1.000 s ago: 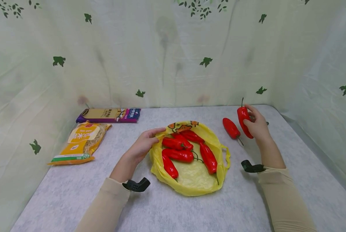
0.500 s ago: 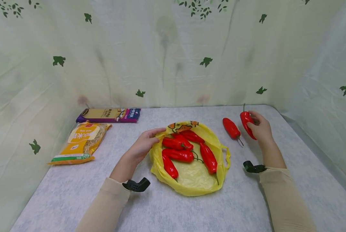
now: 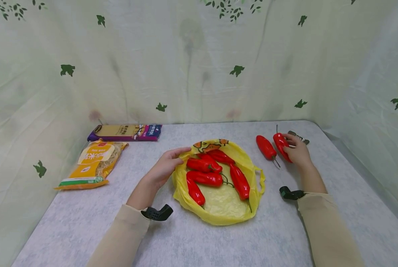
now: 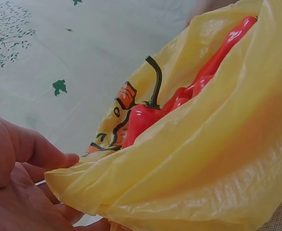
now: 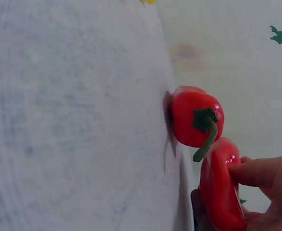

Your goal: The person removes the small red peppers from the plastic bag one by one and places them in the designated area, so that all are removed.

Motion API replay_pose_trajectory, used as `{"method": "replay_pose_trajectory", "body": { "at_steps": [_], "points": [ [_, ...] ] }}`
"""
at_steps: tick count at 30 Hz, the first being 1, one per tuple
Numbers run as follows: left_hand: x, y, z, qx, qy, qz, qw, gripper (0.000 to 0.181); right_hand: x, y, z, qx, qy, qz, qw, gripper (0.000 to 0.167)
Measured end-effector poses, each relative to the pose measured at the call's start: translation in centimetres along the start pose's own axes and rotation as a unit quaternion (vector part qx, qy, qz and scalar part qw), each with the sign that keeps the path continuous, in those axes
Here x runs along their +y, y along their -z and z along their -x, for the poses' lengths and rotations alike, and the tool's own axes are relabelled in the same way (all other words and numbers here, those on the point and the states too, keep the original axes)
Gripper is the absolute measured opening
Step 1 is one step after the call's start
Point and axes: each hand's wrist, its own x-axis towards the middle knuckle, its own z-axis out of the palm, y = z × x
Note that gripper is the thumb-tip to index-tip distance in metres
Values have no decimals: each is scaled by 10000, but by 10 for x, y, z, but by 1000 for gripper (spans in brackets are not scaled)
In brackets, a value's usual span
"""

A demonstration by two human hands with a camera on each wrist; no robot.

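A yellow plastic bag [image 3: 219, 218] lies open on the table with several red peppers [image 3: 240, 181] inside. The left hand [image 3: 160, 168] pinches the bag's left rim between thumb and fingers; in the left wrist view the thumb lies on the edge of the yellow plastic [image 4: 179, 168]. At the right, the right hand [image 3: 299, 152] holds a red pepper [image 3: 281, 146] by its side, stem pointing away. Just left of it another red pepper [image 3: 265, 147] lies on the table. The right wrist view shows the held pepper [image 5: 220, 187] close beside the lying one [image 5: 193, 113].
A small dark packet [image 3: 299, 137] lies behind the right hand. At the back left are a purple and tan packet [image 3: 125, 132] and an orange bag [image 3: 93, 163] of food. A pale curtain with green leaf prints [image 3: 199, 63] stands behind the table [image 3: 199, 244].
The right hand has lowered with its pepper toward the table, first slightly right, then back left beside the lying pepper. The small packet behind it shows more. The left hand has stayed still.
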Motion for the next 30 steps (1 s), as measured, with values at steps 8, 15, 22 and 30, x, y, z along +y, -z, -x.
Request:
{"method": "replay_pose_trajectory", "body": {
  "at_steps": [8,15,22,30],
  "points": [
    [-1,0,0,20,-10,-35,10000,49,3,-5,-3,58,-220,94,9997,56],
    [-2,-1,-1,17,12,-12,10000,49,3,-8,-3,55,-132,211,9997,54],
    [-2,-1,-2,9,-1,-16,10000,49,3,-8,-3,-43,-118,246,9996,55],
    [-2,0,-2,-1,-15,-8,10000,50,-1,-5,-3,-93,-435,104,9990,54]
  ]
}}
